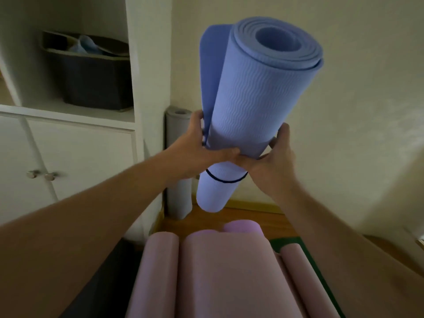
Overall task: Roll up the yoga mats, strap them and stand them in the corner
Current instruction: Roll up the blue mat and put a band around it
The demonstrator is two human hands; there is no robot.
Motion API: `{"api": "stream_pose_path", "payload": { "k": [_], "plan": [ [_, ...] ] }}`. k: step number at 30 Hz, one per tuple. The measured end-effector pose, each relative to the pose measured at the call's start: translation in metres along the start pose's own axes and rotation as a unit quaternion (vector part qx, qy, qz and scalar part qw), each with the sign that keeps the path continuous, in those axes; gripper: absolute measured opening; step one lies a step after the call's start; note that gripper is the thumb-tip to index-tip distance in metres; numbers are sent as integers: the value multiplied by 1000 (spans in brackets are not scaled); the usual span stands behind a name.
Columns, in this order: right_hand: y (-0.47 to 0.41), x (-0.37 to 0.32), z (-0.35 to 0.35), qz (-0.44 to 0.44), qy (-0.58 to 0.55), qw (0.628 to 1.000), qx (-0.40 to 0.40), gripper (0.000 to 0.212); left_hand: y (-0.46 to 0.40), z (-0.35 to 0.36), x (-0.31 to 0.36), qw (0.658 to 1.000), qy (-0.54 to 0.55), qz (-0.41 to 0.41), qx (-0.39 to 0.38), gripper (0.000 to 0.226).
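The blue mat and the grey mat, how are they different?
The blue mat is held up off the floor by the left hand and the right hand; the grey mat stands on the floor in the corner. The blue mat leans toward the camera; the grey mat stands upright. The blue mat shows a dark strap and a loose outer flap; no strap shows on the grey mat. Both are rolled up.

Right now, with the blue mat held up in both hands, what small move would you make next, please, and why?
Probably lower the blue mat beside the grey mat already standing in the corner. Both the left hand and right hand grip its middle, its bottom end hangs above the floor, and only one black strap shows, near that end, while the outer flap gapes at the top.
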State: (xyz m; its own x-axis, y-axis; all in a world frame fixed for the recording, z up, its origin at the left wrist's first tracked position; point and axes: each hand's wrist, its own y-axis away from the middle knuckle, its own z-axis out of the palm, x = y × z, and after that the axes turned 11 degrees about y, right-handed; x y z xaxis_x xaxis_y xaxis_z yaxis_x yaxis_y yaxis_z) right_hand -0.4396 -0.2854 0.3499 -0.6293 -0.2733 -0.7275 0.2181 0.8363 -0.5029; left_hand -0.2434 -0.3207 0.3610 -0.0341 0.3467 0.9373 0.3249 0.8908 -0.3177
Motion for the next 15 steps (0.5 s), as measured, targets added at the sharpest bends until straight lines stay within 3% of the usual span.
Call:
{"api": "stream_pose_path", "payload": {
  "k": [5, 11, 15],
  "plan": [
    [-67, 91, 91, 16, 18, 999, -47, 90, -77, -14, -114, 999, 12, -36, 22, 108],
    [-100, 184, 168, 22, 32, 996, -79, 108, -126, -17, -225, 996, -11, -74, 54, 105],
    [-119, 218, 199, 55, 36, 994, -84, 104, -151, -17, -266, 993, -25, -92, 63, 97]
  ]
}}
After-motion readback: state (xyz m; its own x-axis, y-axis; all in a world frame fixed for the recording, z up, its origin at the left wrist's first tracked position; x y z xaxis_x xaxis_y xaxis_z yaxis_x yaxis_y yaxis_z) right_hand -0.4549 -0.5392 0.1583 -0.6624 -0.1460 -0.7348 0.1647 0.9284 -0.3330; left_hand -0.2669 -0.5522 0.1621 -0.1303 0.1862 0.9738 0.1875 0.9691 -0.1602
